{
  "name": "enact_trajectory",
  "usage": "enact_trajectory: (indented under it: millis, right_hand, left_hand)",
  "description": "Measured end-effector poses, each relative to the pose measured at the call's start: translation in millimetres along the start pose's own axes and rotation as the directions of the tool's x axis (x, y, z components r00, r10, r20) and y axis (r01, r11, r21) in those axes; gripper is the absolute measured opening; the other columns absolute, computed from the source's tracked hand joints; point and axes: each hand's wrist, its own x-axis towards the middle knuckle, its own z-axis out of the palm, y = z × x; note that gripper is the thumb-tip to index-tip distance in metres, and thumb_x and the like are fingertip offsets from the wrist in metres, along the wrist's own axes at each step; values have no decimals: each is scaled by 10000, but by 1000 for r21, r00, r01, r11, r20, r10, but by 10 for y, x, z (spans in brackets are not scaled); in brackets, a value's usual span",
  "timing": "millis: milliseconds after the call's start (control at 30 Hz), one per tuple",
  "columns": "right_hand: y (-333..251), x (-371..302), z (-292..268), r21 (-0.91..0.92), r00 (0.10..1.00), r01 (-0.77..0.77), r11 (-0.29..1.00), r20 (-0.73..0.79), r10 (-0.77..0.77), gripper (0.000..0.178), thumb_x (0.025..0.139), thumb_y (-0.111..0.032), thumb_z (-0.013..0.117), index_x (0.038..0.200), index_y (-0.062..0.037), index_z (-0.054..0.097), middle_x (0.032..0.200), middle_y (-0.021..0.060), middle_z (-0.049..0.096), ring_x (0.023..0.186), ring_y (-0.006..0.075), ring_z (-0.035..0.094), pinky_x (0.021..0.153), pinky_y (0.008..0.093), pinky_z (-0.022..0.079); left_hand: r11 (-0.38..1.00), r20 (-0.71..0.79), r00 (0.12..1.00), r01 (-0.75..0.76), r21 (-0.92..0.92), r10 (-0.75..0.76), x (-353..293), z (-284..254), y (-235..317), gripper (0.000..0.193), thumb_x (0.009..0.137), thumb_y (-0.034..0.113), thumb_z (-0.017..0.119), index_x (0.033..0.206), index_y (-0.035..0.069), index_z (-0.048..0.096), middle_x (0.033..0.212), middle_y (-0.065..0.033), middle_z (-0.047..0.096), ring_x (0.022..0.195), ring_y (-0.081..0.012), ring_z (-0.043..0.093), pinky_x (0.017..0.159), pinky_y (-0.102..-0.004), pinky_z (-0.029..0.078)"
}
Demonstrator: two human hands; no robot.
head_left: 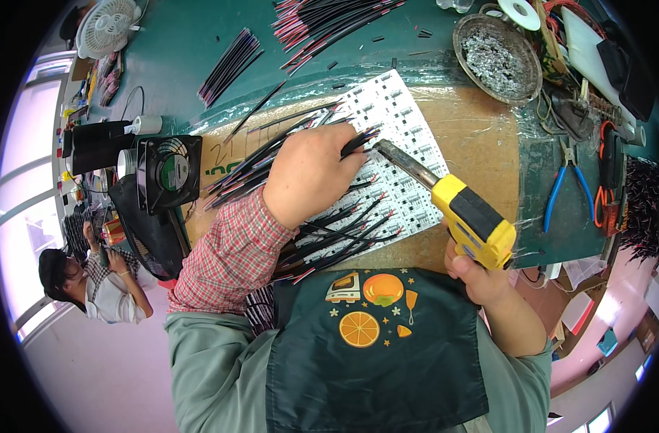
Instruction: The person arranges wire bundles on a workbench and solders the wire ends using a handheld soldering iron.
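My left hand (311, 169) is closed around a small bunch of black wires (355, 144), their thin coloured ends poking out to the right. In my right hand (470, 273) is a yellow and black soldering gun (474, 220), gripped by its handle. Its metal barrel (409, 164) points up and left, with the tip close to those wire ends; whether they touch I cannot tell. Beneath both lies a white sheet (412, 119) of small printed circuit boards. Loose black wires with red ends (344, 238) lie across the sheet, and others (236, 177) stretch out left of my left hand.
A round metal dish of grey scraps (497, 65) stands far right, near blue-handled pliers (569, 189). To the left is a small black fan (169, 175). Wire bundles (230, 66) lie on the green table farther back. Another person (98, 281) sits at far left.
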Motion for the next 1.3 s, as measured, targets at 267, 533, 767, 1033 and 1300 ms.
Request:
enact_trajectory:
  millis: [267, 533, 767, 1033, 1300]
  right_hand:
    - [22, -54, 7, -24, 999, 39, 999, 14, -39, 253, 834, -87, 685, 1039, -12, 555, 789, 3, 559, 690, 88, 511, 607, 252, 421]
    - [59, -83, 42, -95, 999, 41, 995, -12, -43, 293, 842, -98, 685, 1091, -6, 562, 818, 12, 577, 720, 87, 532, 647, 253, 442]
    - [90, -142, 29, -60, 1000, 12, 998, 6, -11, 322, 834, -96, 691, 1119, -15, 564, 863, 21, 589, 758, 95, 545, 676, 261, 452]
    - [-7, -177, 57, 88, 999, -26, 996, 23, 24, 278, 823, -207, 714, 991, -49, 558, 795, 13, 543, 700, 119, 514, 619, 270, 427]
    - [3, -239, 37, 146, 990, 90, 985, 95, -104, 330, 827, -246, 738, 1018, -61, 541, 840, 32, 528, 772, 139, 505, 675, 290, 430]
  left_hand:
    - [1000, -2, 1000, -1, -15, 1, -37, -11, -26, 182, 771, 175, 683, 822, 6, 637, 759, -190, 632, 743, -376, 619, 670, -418, 485]
    - [997, 49, 999, 17, -82, -13, -65, -33, -52, 171, 764, 156, 686, 836, 6, 646, 751, -176, 638, 712, -346, 626, 663, -388, 490]
    - [998, 42, 999, -4, -68, 7, -105, 1, -66, 160, 761, 150, 679, 831, 10, 647, 760, -169, 641, 718, -343, 627, 663, -384, 492]
    - [998, 49, 997, -65, -14, 66, -142, 8, -91, 214, 787, 190, 681, 901, 14, 640, 790, -176, 643, 745, -354, 627, 678, -397, 493]
    - [990, -30, 999, -43, -134, 39, -285, -68, 27, 208, 900, 157, 593, 1029, -6, 585, 901, -199, 614, 827, -355, 603, 753, -373, 475]
